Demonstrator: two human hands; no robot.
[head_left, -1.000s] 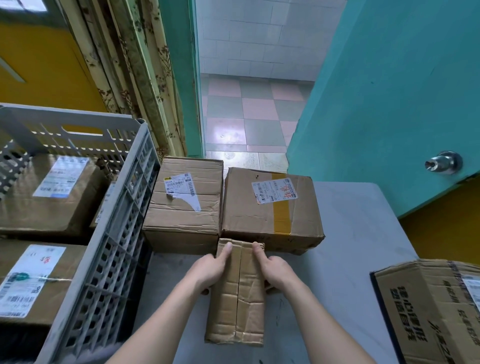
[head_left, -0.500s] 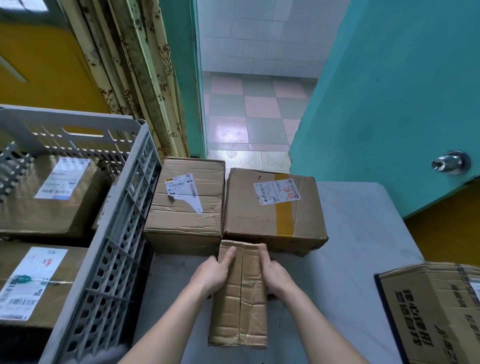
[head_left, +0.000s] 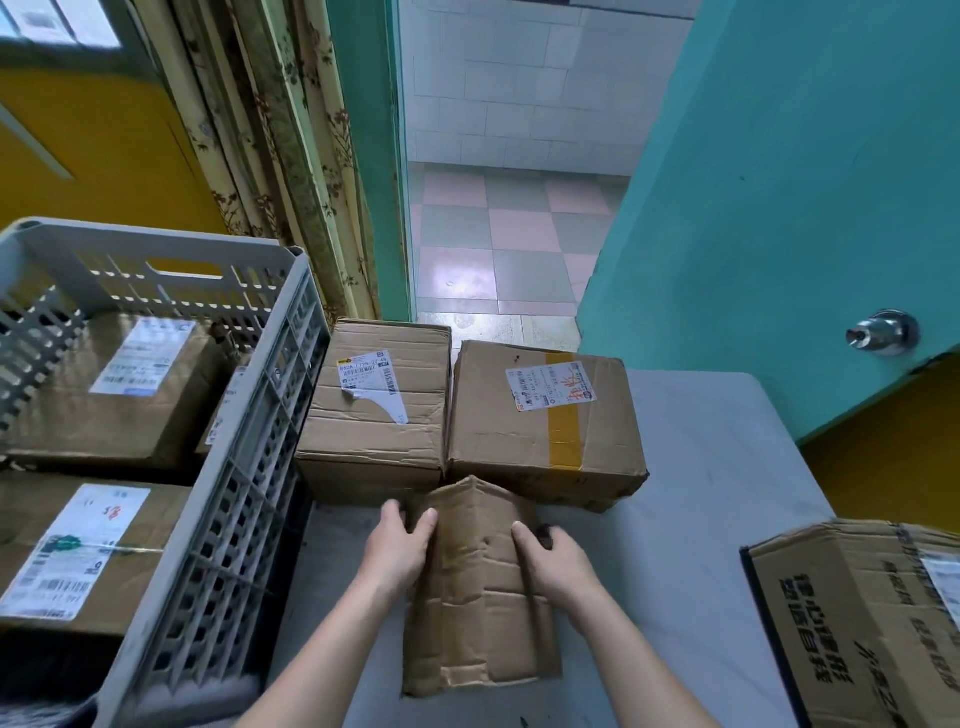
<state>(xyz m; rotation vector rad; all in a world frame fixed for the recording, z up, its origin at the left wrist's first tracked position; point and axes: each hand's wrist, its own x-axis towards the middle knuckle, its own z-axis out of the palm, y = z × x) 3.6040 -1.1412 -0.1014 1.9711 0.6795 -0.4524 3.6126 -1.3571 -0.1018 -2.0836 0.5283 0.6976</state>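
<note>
A crumpled box (head_left: 480, 597) lies on the white table (head_left: 691, 499), right in front of the person and between both hands. It is long and narrow. Its far end is creased into a ridge, and that end sits just in front of 2 other boxes, close to where they meet.

The left hand (head_left: 397, 551) grips the box's left edge near the far end, with the thumb laid on top and the fingers curled down over the side. The right hand (head_left: 558, 564) grips the right edge in the same way, thumb on top and fingers wrapped over the side. Whether the near end of the box is lifted off the table cannot be told.

Of the 2 boxes behind, the box with the torn label (head_left: 374, 415) stands on the left and the box with yellow tape (head_left: 545, 431) on the right; the 2 touch side by side.

A grey crate (head_left: 228, 519) stands to the left, just beside the box with the torn label, and holds at least 2 labelled parcels (head_left: 119, 400). A printed box (head_left: 857, 623) with black lettering sits at the table's near right corner, well apart from the hands.

Beyond the table, a teal door (head_left: 779, 208) with a metal knob (head_left: 883, 332) stands open onto a tiled floor (head_left: 498, 249), and a patterned curtain (head_left: 270, 156) hangs to the left of the opening.
</note>
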